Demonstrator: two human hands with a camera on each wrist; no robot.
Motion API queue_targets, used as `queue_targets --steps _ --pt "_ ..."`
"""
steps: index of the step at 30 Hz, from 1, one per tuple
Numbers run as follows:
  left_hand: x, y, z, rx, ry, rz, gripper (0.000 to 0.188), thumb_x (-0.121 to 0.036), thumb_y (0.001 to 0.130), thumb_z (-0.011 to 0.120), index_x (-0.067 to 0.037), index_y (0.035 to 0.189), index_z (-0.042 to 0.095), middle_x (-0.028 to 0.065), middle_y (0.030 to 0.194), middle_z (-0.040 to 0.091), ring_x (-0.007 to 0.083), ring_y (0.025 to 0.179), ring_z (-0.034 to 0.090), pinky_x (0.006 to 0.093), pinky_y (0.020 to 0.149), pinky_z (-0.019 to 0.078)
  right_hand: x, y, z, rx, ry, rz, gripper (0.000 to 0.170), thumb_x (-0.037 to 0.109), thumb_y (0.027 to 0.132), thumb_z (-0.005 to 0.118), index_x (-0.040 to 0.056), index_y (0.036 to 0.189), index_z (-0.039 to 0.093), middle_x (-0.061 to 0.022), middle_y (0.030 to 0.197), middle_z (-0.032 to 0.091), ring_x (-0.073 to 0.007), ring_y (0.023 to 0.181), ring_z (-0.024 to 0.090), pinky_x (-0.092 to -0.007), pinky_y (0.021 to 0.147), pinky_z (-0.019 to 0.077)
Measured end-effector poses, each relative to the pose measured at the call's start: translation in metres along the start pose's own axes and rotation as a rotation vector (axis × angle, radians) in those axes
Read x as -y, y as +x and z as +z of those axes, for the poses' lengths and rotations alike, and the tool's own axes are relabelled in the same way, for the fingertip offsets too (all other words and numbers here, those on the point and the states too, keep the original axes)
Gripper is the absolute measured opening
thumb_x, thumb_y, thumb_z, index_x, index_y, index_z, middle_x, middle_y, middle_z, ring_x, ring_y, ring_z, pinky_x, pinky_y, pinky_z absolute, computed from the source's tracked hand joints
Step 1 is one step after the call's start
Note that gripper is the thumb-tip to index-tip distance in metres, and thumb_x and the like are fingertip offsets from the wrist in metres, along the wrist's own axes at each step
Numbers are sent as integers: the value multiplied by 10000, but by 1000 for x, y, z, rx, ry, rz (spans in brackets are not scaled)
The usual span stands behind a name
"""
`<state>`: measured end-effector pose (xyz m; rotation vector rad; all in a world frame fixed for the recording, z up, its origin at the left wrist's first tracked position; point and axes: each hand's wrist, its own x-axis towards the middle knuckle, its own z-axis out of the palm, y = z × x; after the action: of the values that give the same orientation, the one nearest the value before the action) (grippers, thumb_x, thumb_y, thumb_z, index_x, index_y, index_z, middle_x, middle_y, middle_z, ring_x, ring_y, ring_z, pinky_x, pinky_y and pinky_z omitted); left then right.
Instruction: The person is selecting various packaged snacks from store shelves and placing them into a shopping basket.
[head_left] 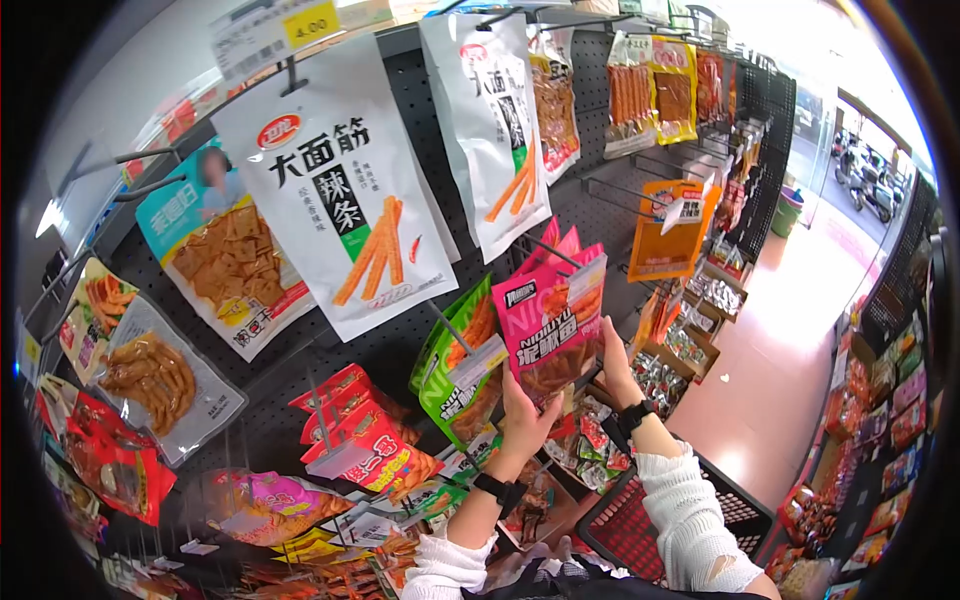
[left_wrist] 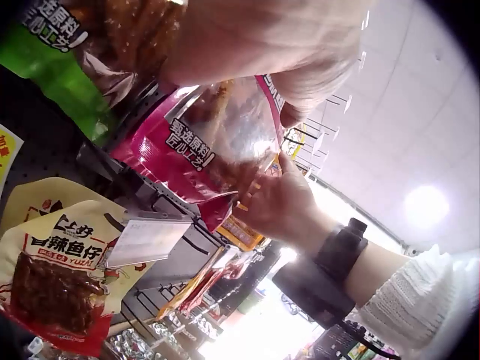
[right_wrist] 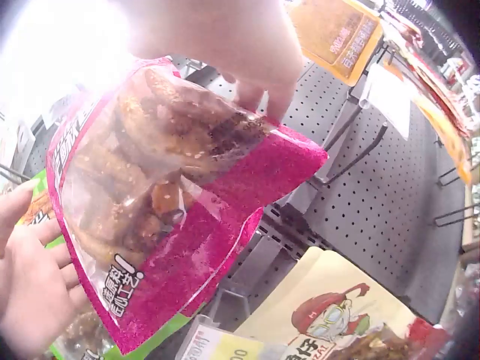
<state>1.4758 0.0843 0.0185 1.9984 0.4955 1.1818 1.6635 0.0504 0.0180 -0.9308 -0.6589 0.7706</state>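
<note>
One pink packet (head_left: 550, 335) sits just right of centre in the head frame, held up between two hands — a hook's price tag overlaps its upper right, and the edges of at least two more pink packets show behind. The right hand (head_left: 618, 372) is curled in on the packet's right edge, pinching it between thumb and fingers. The left hand (head_left: 525, 420) lies at the lower left edge with its fingers fairly straight and loosely parted, touching the packet; how firmly they press I cannot tell. Two black wristbands (head_left: 500, 490), one per wrist, sit above two white knit sleeves (head_left: 690, 520). Just left of the pink packet hangs a green packet (head_left: 455, 370); below and left, three red packets (head_left: 380, 455) overlap. At upper left and upper centre, two white packets (head_left: 340, 190) show their fronts, and one orange packet (head_left: 665, 245) hangs right of centre. One basket (head_left: 735, 500) stands at lower right, one green bin (head_left: 787, 212) at upper right.
</note>
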Motion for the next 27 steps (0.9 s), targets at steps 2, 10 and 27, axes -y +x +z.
queue_targets --steps 2,10,27 --pt "-3 2 2 -14 -1 15 866 -196 760 680 95 1350 116 275 1333 247 379 1248 281 431 1051 220 12 -5 0 -153 -133 -35 591 465 955 299 100 1415 234 -38 1299 461 -173 1059 523 -286 909 382" --pt "2 13 13 -164 -59 -42 877 -228 754 715 95 1340 148 267 1320 300 352 1228 338 395 1034 269 11 33 -17 57 -70 141 598 489 965 227 63 1368 342 5 1318 456 -172 1173 437 -256 1007 283" --pt "22 31 21 -126 -46 -212 828 -277 644 805 36 1271 362 201 1246 440 274 1139 463 379 963 367 44 77 20 152 131 177 711 583 920 233 9 1300 412 -102 1266 509 -217 1143 482 -334 1022 321"
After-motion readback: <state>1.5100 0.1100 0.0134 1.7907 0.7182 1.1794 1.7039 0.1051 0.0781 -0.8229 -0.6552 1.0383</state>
